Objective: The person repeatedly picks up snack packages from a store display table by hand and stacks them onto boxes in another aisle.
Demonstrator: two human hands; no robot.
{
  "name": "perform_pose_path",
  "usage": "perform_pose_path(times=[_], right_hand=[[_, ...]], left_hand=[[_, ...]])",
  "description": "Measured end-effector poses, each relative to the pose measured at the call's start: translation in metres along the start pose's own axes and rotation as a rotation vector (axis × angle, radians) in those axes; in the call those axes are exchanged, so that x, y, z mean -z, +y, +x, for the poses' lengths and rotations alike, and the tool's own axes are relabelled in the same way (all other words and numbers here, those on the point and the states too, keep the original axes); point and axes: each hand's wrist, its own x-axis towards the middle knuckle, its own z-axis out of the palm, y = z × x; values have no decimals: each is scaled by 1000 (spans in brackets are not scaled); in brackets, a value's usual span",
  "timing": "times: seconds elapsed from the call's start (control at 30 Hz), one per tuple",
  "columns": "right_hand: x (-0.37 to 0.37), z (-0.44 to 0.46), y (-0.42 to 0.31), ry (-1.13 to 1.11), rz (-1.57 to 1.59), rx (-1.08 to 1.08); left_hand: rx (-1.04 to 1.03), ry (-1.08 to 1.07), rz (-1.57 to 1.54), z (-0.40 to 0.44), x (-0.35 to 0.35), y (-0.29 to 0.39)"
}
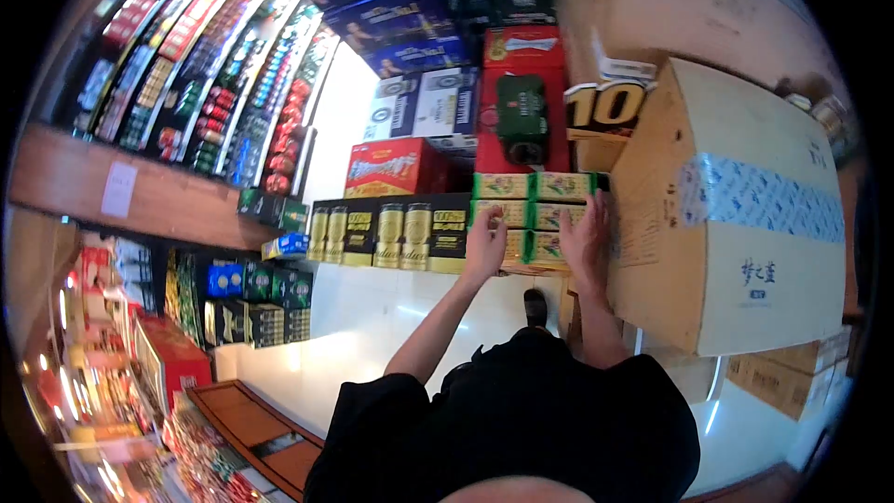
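Head view looks down on green-edged yellow biscuit packs point(503, 187) laid in two columns of three, between a row of black-and-gold beer cartons point(391, 233) on the left and a large cardboard box point(773, 186) on the right. The person's left hand point(485, 244) lies over the left column, its fingers bent and close together at the middle pack; whether they grip it, I cannot tell. The right hand point(581, 240) lies along the outer edge of the right column, near the cardboard box, fingers pointing away from the body; I cannot tell whether they close on a pack.

Just beyond the packs, a dark green can pack point(521, 112) rests on red cartons point(521, 45), with a black-and-gold "10" sign point(605, 107) to their right. Blue-and-white patterned tape point(773, 200) crosses the cardboard box. Farther left, a red carton point(396, 168) stands behind the beer cartons, below stacked dark blue cartons point(396, 14). Tiled floor point(372, 317) shows beneath the left forearm.
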Motion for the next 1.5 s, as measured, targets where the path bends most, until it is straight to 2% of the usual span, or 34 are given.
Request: perform_pose_path(times=[0.07,0.17,0.2,0.27,0.3,0.4,0.47,0.53,0.6,0.63,0.77,0.87,0.93,1.0,1.1,1.3,1.4,1.43,1.5], right_hand=[[-2,-12,-9,-48,41,96],[-2,-47,-42,-140,60,283],[-3,-62,-60,-240,149,260],[-8,-95,-96,-451,301,215],[-13,-115,-113,-611,347,224],[-32,-192,-155,-1085,478,207],[-50,-259,-177,-1392,609,153],[-32,-324,-224,-1658,678,10],[-42,-401,-241,-1803,725,14],[-41,-432,-253,-1929,841,-73],[-13,-527,-313,-2144,684,-103],[11,-594,-345,-2264,559,-30],[23,-628,-364,-2422,436,124],[20,-668,-366,-2529,362,305],[38,-707,-386,-2634,112,337],[27,-808,-392,-2774,-53,529],[29,-866,-417,-2772,-135,490],[27,-889,-425,-2763,-64,547],[11,-941,-432,-2782,118,644]], left_hand=[[127,17,-123,-44,32,-12],[243,74,-66,-127,77,-57],[260,121,-67,-157,90,-77],[376,166,-59,-211,118,-97],[395,233,-104,-239,129,-107],[439,254,-325,-309,167,-117],[388,311,-601,-355,188,-107],[288,330,-918,-402,204,-107],[170,350,-1167,-451,215,-108],[173,413,-1209,-473,221,-103],[78,649,-1303,-572,243,-110],[55,786,-1434,-633,247,-110],[140,1003,-1471,-662,251,-103],[74,1052,-1505,-694,248,-116],[31,1234,-1558,-727,244,-127],[13,1505,-1540,-792,273,-130],[48,1562,-1551,-837,297,-160],[11,1520,-1557,-856,307,-172],[104,1563,-1446,-890,334,-182]])
